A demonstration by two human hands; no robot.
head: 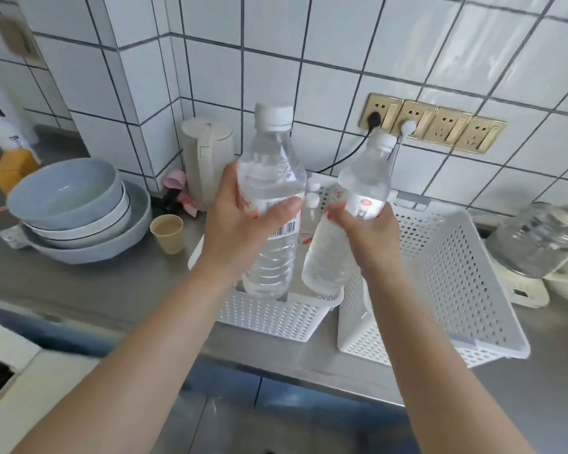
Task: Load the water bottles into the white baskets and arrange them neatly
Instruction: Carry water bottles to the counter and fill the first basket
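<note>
Steel counter (118, 290): two white baskets (276, 317) (466, 273), two bottles (269, 204) (348, 217), one gripped per hand (240, 221) (371, 237).

forearms: bare, no sleeves | left grip (243, 221) nails: red | right grip (368, 234): likewise

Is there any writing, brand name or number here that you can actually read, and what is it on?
No text can be quoted as it reads.
Bottle in the left hand: its label has a barcode and red print, blurred.
Bottle in the right hand: its label has a red logo and characters, too blurred.
White spray bottle at far left: dark lettering, unreadable.
</note>
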